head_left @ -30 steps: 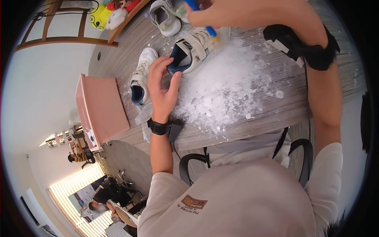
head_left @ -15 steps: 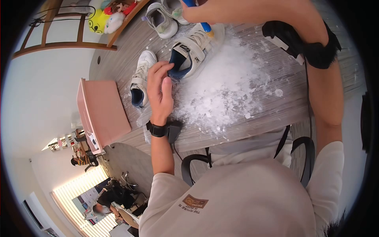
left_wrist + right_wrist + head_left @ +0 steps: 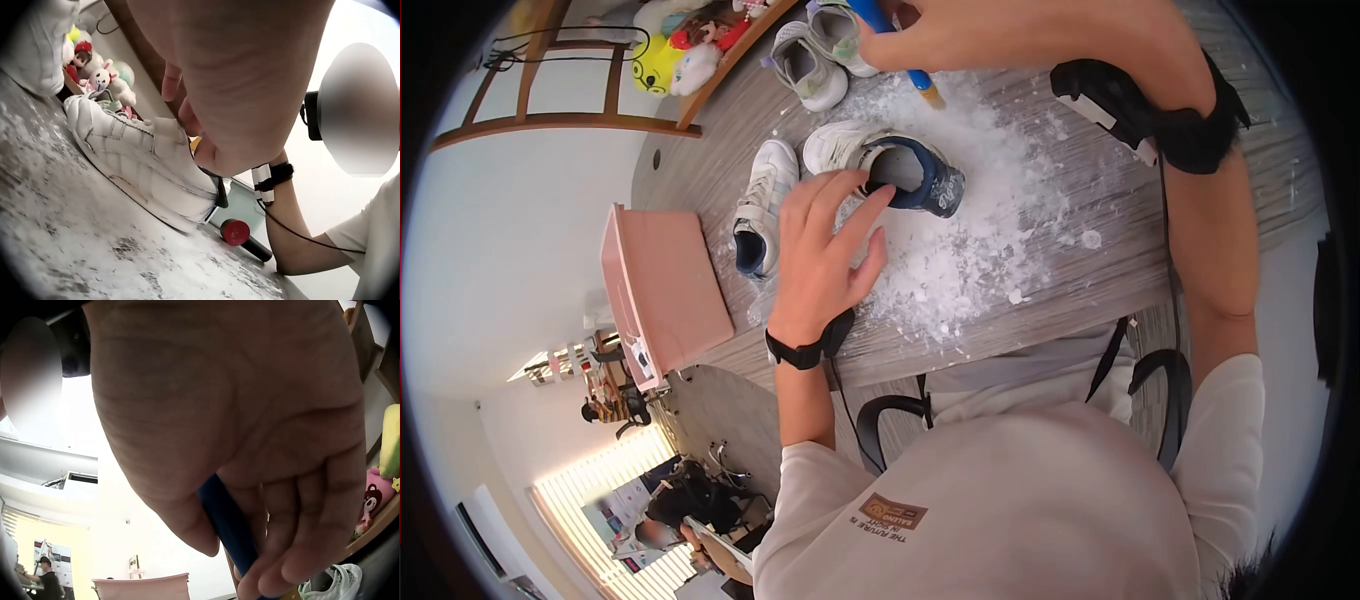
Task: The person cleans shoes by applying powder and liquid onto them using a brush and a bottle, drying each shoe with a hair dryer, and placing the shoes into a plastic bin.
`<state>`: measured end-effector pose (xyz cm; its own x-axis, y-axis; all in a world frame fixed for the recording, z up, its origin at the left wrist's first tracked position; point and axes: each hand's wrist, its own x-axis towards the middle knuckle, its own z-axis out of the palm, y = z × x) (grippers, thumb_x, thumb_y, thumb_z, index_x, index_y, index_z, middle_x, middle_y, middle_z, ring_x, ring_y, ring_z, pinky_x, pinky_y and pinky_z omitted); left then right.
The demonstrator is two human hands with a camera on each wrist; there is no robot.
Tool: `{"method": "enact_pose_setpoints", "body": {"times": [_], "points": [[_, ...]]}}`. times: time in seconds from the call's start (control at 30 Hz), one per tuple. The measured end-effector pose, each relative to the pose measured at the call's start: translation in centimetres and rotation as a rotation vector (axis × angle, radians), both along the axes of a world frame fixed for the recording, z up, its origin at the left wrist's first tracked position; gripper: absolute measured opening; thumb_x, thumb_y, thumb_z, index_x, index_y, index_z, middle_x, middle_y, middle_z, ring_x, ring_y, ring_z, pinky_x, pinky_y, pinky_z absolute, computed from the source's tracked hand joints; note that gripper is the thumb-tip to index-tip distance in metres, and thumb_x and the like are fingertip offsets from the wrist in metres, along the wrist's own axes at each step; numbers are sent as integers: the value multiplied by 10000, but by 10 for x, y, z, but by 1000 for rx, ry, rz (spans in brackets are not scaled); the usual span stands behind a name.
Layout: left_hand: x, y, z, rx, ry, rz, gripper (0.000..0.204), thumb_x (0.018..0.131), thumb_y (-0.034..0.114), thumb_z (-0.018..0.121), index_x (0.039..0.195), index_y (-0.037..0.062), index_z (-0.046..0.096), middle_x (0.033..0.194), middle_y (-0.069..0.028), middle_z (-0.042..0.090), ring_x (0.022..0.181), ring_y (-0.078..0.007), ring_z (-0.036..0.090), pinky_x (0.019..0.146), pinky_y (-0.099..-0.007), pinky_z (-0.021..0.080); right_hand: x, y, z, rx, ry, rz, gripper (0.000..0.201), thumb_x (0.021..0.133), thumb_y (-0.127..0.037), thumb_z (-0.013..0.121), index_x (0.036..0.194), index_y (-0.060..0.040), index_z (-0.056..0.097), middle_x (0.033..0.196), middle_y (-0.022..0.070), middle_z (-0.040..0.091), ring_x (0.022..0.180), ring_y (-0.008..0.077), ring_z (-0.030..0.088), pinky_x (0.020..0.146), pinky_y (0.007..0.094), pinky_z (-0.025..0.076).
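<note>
A white sneaker [image 3: 900, 172] with a dark blue lining sits upright on the powder-strewn table, its heel toward the right. Over its opening lies my left hand [image 3: 825, 245], fingertips at the collar and thumb held apart from the shoe. In the left wrist view the same sneaker [image 3: 134, 156] shows its side and strap under the hand. My right hand [image 3: 1000, 35] grips a brush [image 3: 921, 82] with a blue handle and tan bristles, tip pointing down above the powder behind the shoe. Its blue handle [image 3: 230, 522] passes between thumb and fingers in the right wrist view.
The matching sneaker [image 3: 765, 195] stands left of my left hand. Grey shoes [image 3: 810, 75] are at the back. White powder [image 3: 990, 240] covers much of the table. A pink bin [image 3: 665, 290] stands at the left, and plush toys [image 3: 690, 65] fill a wooden shelf at the back.
The sneaker has turned so its heel now faces right, instead of toward my left hand. My left hand has shifted right over its opening. The brush has come off the toe and hovers apart.
</note>
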<state>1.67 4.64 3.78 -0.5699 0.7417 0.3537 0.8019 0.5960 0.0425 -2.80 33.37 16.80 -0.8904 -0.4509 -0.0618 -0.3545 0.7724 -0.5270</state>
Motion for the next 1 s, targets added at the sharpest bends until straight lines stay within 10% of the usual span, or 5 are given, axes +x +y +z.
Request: {"method": "enact_pose_setpoints", "body": {"times": [0.23,0.37,0.5,0.7,1.0], "points": [[-18,11,-1,-101,109,-61,290,742,144,846,960,44,682,1312,-138,635,1267,-371,537,1073,-495,409,13,2,-10,-12,175,-31,410,895,-317,556,785,66,651,713,226,647,669,365,635,660,423,516],[-7,-3,10,382,-140,46,264,739,101,862,892,6,669,1176,-163,667,1171,-373,575,1020,-458,441,-20,24,16,-161,-7,87,429,918,-351,572,801,56,646,718,197,642,656,322,612,644,385,506],[-9,-14,-5,712,-311,61,244,785,64,841,925,-37,669,1098,-125,688,1148,-302,566,1022,-407,416,23,-15,38,-431,58,-407,405,947,-365,622,853,21,699,700,105,652,639,204,608,645,325,499],[-11,-18,-18,927,-421,172,193,854,42,795,953,-51,659,1091,-100,682,1137,-266,543,1028,-373,394,3,-7,9,-871,5,29,279,950,-276,681,966,-7,751,770,20,703,708,99,647,695,258,527],[-13,-22,-30,999,-380,163,195,855,42,795,958,-53,660,1069,-98,690,1131,-261,548,1025,-374,399,-3,-21,-8,-938,-27,-91,240,974,-201,654,1021,15,748,784,54,710,659,80,634,616,221,504]]}}
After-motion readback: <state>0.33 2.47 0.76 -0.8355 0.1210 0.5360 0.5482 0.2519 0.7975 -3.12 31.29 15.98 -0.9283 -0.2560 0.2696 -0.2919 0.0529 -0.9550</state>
